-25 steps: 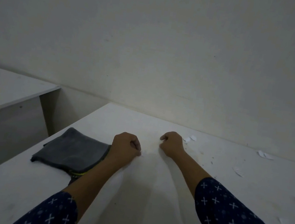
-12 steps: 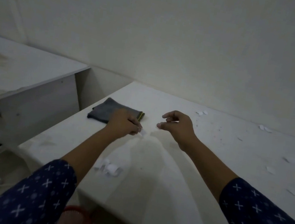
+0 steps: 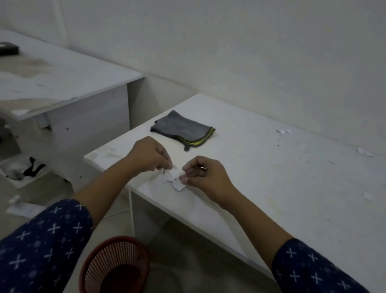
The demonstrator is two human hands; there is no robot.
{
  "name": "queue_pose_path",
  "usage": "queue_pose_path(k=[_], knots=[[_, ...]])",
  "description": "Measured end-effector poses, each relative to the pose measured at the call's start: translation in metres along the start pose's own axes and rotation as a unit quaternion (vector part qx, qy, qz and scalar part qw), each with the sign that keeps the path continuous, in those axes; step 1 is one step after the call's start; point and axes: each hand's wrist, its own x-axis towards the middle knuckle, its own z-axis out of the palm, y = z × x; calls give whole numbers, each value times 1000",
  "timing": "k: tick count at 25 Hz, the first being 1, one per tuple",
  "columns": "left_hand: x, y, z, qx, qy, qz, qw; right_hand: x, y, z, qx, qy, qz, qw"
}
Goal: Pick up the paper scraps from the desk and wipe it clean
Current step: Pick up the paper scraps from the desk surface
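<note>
While left hand pinches paper scraps, right hand pinches them too.

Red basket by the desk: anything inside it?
The red basket shows only its mesh wall and a dark interior; nothing lies visibly in it, but the bottom is too shadowed to be sure.

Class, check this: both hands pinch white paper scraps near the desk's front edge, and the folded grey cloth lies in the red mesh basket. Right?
No. In the head view the folded grey cloth lies on the white desk, not in the red mesh basket. The rest holds.
</note>
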Motion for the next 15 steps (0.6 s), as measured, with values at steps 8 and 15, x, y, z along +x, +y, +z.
queue_pose_path(k=[8, 15], knots=[[8, 6, 27, 104, 70, 95, 988, -3, 6, -10, -128, 85, -61, 986], [53, 68, 110, 139, 28, 225, 964, -2, 52, -108, -299, 125, 55, 944]])
